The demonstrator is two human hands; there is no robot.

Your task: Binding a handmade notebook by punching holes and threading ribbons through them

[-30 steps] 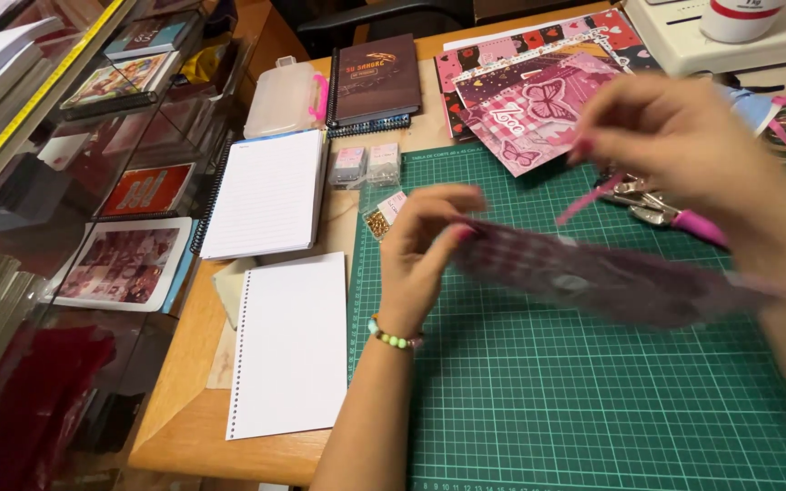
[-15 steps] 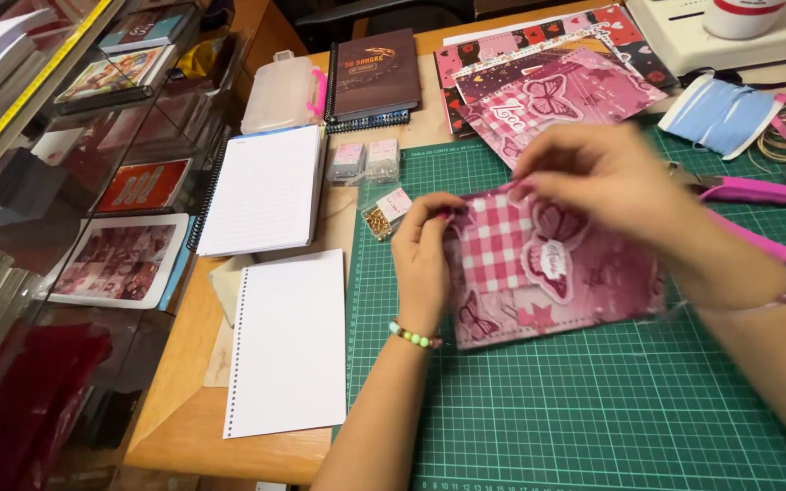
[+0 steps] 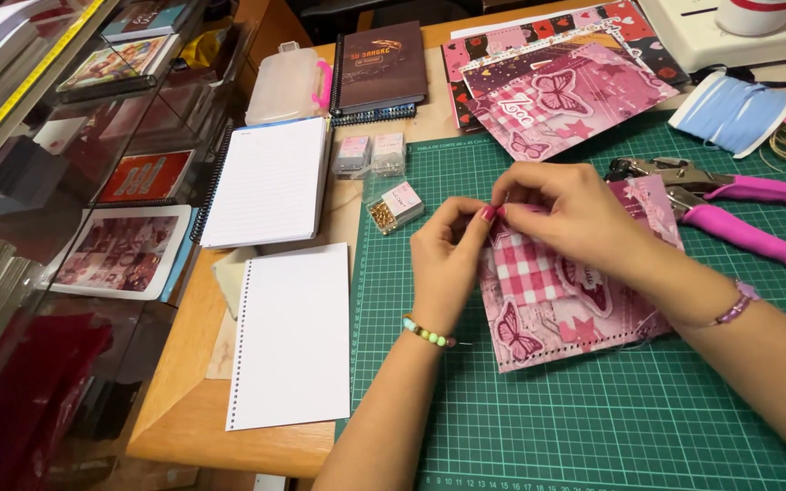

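A pink decorated paper cover (image 3: 566, 314) with butterflies, stars and a checked patch lies on the green cutting mat (image 3: 593, 427). My left hand (image 3: 446, 264) pinches its upper left corner, a beaded bracelet on the wrist. My right hand (image 3: 575, 214) rests over the cover's top edge, with fingertips meeting the left hand's at that corner. What is pinched between the fingertips is too small to tell.
Pink-handled hole-punch pliers (image 3: 730, 205) lie right of the hands. More pink patterned sheets (image 3: 548, 86), a small box of gold bits (image 3: 393, 205), a dark notebook (image 3: 379, 68), two white spiral pads (image 3: 293, 336), blue ribbon (image 3: 730, 114) and a glass shelf (image 3: 75, 182) at left surround the mat.
The pink cover went from held up and blurred to lying flat on the mat. Both hands came together at its upper left corner.
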